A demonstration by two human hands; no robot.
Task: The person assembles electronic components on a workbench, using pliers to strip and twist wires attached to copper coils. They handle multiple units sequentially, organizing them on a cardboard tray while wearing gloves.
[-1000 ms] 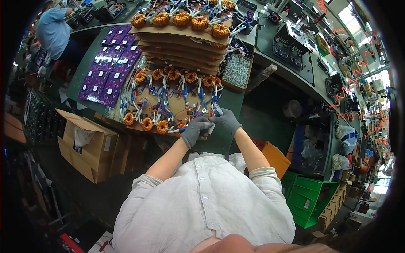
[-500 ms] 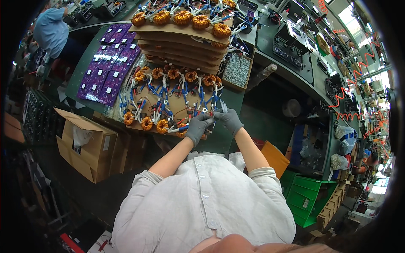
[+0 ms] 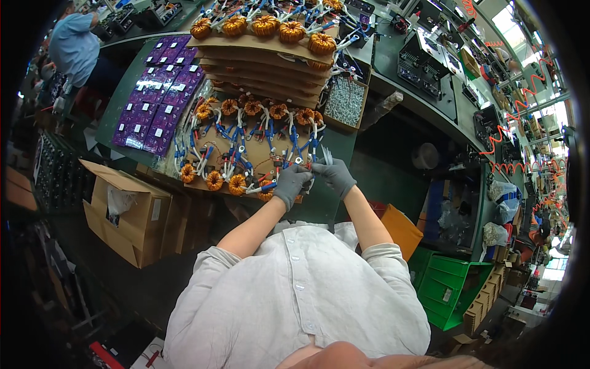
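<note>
My left hand (image 3: 293,184) and my right hand (image 3: 336,176), both in grey gloves, meet almost fingertip to fingertip at the near right corner of a cardboard sheet (image 3: 208,136). The left fingers are pinched beside a bit of red; what they grip is too small to make out. Thin whitish strips (image 3: 327,155) stick up from my closed right hand. On the sheet lie rows of copper-wound ring coils (image 3: 214,180) with blue and white wire leads (image 3: 236,161). One coil (image 3: 265,192) sits partly behind my left hand.
Beyond the sheet rises a stack of cardboard layers (image 3: 264,74) topped with more coils. Purple circuit boards (image 3: 147,111) lie to the left, and a box of small metal parts (image 3: 345,102) to the right. An open carton (image 3: 126,212) and a green crate (image 3: 447,289) stand below. A co-worker (image 3: 75,46) is far left.
Both hands stay at the same corner with closed fingers and have shifted only slightly. The whitish strips in my right hand tilt a little differently.
</note>
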